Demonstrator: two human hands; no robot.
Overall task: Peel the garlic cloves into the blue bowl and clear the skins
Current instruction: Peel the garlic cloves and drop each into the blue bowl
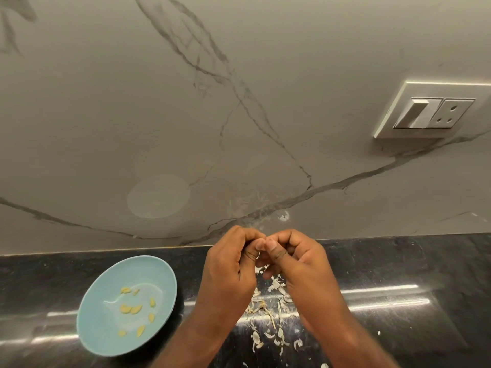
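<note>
We work over the black countertop [398, 261], close to its back edge where the wall rises. The blue bowl [106, 330] sits towards the left front, apart from our hands. Our left hand [228, 272] and right hand [300, 264] meet thumb to thumb, fingers curled tight round what we judge is a garlic clove, though they hide it. The skins [268, 314] lie scattered beneath, trailing to the front edge. Peeled cloves [131, 308] rest in the bowl. We should nick with a thumbnail, roll rather than crush, and drop flakes on that one pile.
</note>
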